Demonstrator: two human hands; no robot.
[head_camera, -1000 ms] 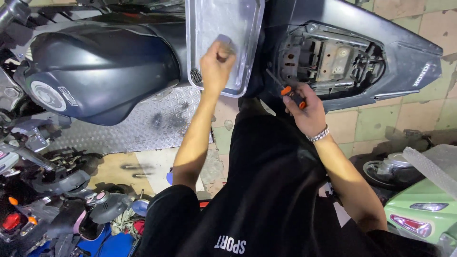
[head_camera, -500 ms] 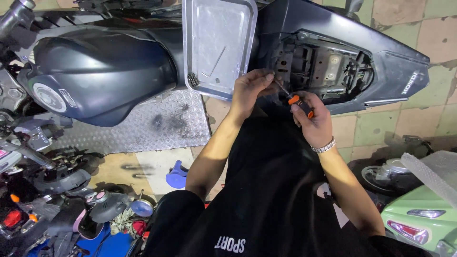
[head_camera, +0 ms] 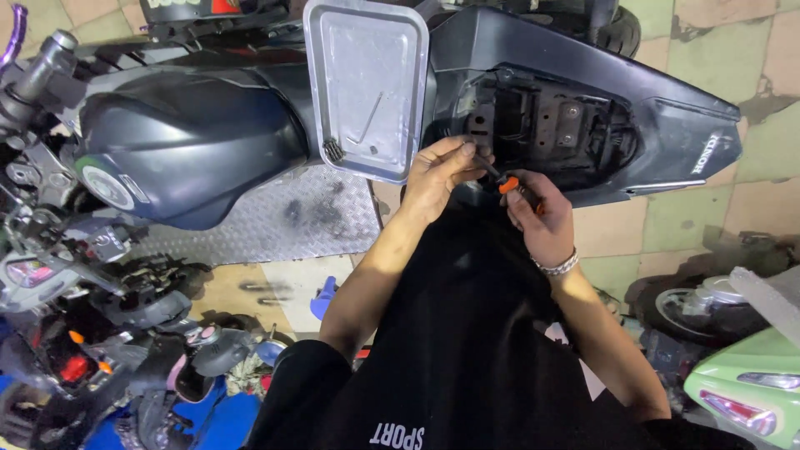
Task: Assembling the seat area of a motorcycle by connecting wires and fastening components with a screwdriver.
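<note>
Head view
Surroundings: your dark motorcycle [head_camera: 192, 142] lies across the far side, tank to the left, open seat bay [head_camera: 554, 125] to the right. A metal tray [head_camera: 367, 83] sits on the bike between tank and bay, with a hex key [head_camera: 367, 121] and a small dark part [head_camera: 333, 150] in it.
Floor: checker plate [head_camera: 275, 217] lies under the tank; pale tiles [head_camera: 692, 217] run to the right.
In the way: your black shirt [head_camera: 467, 333] fills the near middle and hides the floor below the bay. Your two hands cover the near edge of the bay.
Left clutter: handlebar [head_camera: 37, 71], dark scooter parts [head_camera: 125, 333] and a blue piece [head_camera: 325, 296] crowd the near left.
Right: a green scooter [head_camera: 750, 383] shows at the near right corner, with a wheel [head_camera: 700, 304] just beyond it.
Markings: white lettering on the tail panel at far right, white print on your shirt hem, a round emblem [head_camera: 104, 187] on the tank side.
Left hand [head_camera: 437, 175]: arm stretched forward, fingers pinched on the tip of the screwdriver [head_camera: 508, 185] at the bay's near edge.
Right hand [head_camera: 542, 221]: fist clenched round the orange and black handle, a bracelet [head_camera: 558, 267] on the wrist.
Screwdriver place: between your hands, just below the bay, angled up to the left.
</note>
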